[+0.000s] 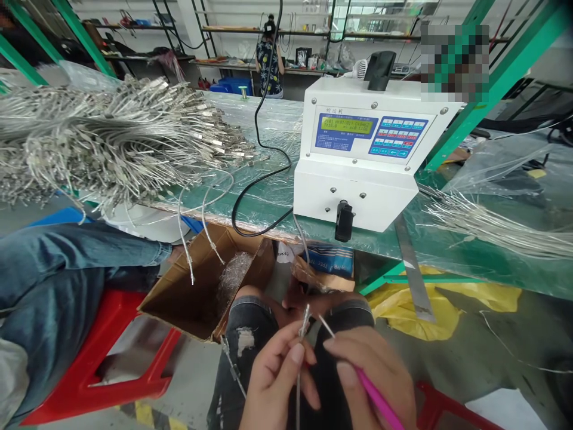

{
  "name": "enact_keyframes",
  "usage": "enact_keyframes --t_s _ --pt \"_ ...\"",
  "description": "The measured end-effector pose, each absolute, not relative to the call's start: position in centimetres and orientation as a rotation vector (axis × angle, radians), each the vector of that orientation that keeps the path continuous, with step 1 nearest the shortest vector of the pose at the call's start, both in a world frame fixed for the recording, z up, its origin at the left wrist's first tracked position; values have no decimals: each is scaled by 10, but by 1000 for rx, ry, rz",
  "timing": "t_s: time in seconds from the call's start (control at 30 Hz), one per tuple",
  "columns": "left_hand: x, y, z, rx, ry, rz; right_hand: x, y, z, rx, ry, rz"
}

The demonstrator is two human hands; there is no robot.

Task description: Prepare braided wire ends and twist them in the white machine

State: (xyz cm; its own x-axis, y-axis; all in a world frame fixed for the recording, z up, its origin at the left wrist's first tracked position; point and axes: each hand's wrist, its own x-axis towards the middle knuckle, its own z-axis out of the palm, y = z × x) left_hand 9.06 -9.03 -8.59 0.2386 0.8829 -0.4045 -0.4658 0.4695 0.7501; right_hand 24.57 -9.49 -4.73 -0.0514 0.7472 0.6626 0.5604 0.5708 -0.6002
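Note:
My left hand point(275, 379) pinches a thin whitish cable point(298, 394) between thumb and fingers, just below its stripped, silvery end point(305, 319). Its tail hangs down past my palm. In my right hand point(373, 364) is a pick with a pink handle point(378, 399), its thin metal shaft point(327, 327) angled toward the cable end. The shaft's tip is close beside the cable; contact cannot be made out. Both hands are over my lap. Another cable with metal fittings point(231, 365) lies across my jeans point(250, 322) on the left.
A white wire-twisting machine point(358, 185) stands on the green table point(268, 179). Heaped cables point(125, 137) lie left, more wires point(496, 227) right, beside a steel ruler point(412, 269). Below are an open cardboard box point(179, 298) and a red stool point(107, 340) with a seated person.

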Motion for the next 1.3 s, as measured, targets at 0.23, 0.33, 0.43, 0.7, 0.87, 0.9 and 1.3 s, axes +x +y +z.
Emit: enact_keyframes --t_s 0.23,0.33,0.43,0.7,0.87,0.9,1.3 --pt "93 -89 -71 418 1019 1013 232 -96 -61 -1007 -1761 304" --pt "93 -90 -70 445 1040 1010 232 -95 -64 -1012 -1752 292" --pt "92 -90 -74 475 1031 1011 232 -95 -63 -1014 -1755 303" --pt "93 -88 -74 474 1021 1030 231 -97 -60 -1035 -1749 326" --pt "95 -90 -71 432 1016 1058 232 -96 -61 -1047 -1763 288" --pt "94 -90 -73 436 1001 1054 233 -95 -61 -1049 -1768 281" --pt "91 -95 -88 571 898 927 244 -86 -47 -1175 -1729 164"
